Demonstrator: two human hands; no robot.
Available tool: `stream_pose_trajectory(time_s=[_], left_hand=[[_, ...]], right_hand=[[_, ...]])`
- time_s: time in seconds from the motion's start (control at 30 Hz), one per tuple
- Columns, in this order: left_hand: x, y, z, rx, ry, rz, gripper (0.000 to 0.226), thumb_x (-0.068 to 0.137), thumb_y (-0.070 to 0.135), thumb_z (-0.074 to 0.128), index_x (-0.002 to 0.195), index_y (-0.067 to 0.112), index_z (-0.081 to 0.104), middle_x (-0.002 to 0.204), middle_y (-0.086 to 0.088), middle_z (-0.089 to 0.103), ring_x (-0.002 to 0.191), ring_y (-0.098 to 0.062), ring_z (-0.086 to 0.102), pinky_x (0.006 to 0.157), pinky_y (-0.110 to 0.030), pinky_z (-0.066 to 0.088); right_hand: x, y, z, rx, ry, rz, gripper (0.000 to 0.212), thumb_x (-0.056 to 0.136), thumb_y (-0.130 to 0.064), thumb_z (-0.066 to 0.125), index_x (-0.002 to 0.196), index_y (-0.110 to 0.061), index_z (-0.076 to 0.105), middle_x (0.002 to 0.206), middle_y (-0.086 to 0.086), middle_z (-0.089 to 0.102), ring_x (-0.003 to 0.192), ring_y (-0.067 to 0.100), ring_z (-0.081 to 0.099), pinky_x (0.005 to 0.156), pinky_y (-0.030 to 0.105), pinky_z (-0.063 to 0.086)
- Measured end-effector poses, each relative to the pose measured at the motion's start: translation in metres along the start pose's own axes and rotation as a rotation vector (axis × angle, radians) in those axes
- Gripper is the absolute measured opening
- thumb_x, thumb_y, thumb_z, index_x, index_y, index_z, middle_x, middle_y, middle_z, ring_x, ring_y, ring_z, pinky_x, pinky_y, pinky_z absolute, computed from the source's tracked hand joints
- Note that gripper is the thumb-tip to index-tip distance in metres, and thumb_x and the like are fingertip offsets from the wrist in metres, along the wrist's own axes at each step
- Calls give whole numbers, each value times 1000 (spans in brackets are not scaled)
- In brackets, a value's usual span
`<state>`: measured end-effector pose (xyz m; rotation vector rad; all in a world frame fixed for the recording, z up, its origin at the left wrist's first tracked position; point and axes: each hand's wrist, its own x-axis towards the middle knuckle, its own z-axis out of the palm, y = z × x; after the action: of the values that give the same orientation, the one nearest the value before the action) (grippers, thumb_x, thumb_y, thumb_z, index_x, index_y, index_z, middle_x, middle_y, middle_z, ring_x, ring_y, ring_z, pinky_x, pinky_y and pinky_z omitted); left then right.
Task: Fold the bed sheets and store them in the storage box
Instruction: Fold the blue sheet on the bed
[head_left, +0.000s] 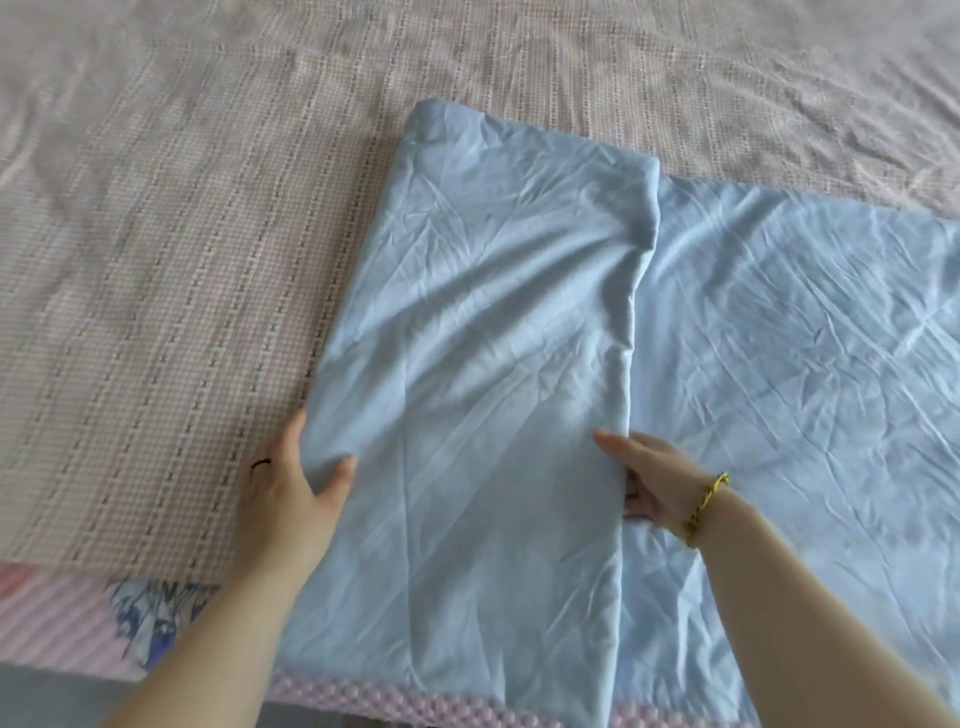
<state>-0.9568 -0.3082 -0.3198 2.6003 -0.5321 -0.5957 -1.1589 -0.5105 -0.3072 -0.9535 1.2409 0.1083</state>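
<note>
Now the wrinkled pale-blue bed sheet (467, 312) lies between the fingers (613, 439); left hand (288, 486) and right hand (657, 478) pinch its folded edges.

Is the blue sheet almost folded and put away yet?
Not yet. One flap of the blue sheet is folded over already. The left hand and right hand hold that flap's edges. The right part lies spread out, and no storage box is in view.
</note>
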Motion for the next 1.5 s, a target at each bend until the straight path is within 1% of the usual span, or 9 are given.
stream_pose_trajectory(time_s=[0.13,0.37,0.53,0.77,0.9,1.17,1.3,1.4,1.5], left_hand=[[-21,-12,-7,-100,-23,-82,68,85,33,60,142,13,29,140,-17,42,123,-37,44,98,-43,37],[-36,-23,-16,-83,-123,-55,47,82,30,65,112,-3,51,111,-23,60,102,-37,56,80,-36,38],[-40,-23,-16,50,-154,-46,56,86,36,59,124,-1,43,124,-24,53,114,-40,51,90,-40,39],[-56,-26,-1,260,-33,204,68,92,32,48,148,20,12,157,-9,4,142,-34,10,115,-44,8],[-44,-8,21,212,-13,335,73,83,53,39,143,11,33,152,-19,22,140,-37,22,113,-52,14],[-3,79,76,223,29,103,90,68,68,8,148,28,10,158,-2,1,145,-20,-3,110,-49,-11],[15,93,94,329,88,105,88,71,65,6,145,22,28,154,-10,22,143,-29,18,106,-45,-12],[20,95,101,388,6,76,79,81,63,11,140,18,39,146,-14,38,135,-33,35,105,-39,-17],[25,95,101,409,-29,85,76,92,60,6,130,13,51,132,-19,54,121,-36,50,110,-33,-20]], right_hand=[[-27,38,18,-162,5,8,7,87,-18,61,80,-17,58,67,-2,66,50,10,63,52,27,54],[-45,66,20,-348,553,-384,26,88,-16,58,71,-4,44,64,5,41,52,10,36,44,14,34],[-44,86,16,-284,487,-286,9,88,-15,59,95,-14,53,90,7,61,78,21,56,56,16,41],[-37,66,5,143,297,-112,21,92,-27,52,77,-12,54,61,5,51,38,8,52,37,15,43],[-12,19,-12,284,224,-140,30,94,-30,47,72,-12,57,44,-5,59,36,7,52,39,13,43],[70,-101,-37,53,255,-233,22,93,-27,50,79,-12,53,73,5,54,60,19,55,57,31,48],[104,-162,-46,-86,349,-307,25,91,-31,51,73,-14,51,76,5,53,52,14,54,49,22,43],[127,-194,-48,-384,462,-392,28,92,-28,48,110,-8,56,95,6,48,80,21,48,61,24,38],[146,-204,-48,-436,542,-496,36,92,-23,45,118,0,52,98,12,52,97,30,54,68,28,41]])
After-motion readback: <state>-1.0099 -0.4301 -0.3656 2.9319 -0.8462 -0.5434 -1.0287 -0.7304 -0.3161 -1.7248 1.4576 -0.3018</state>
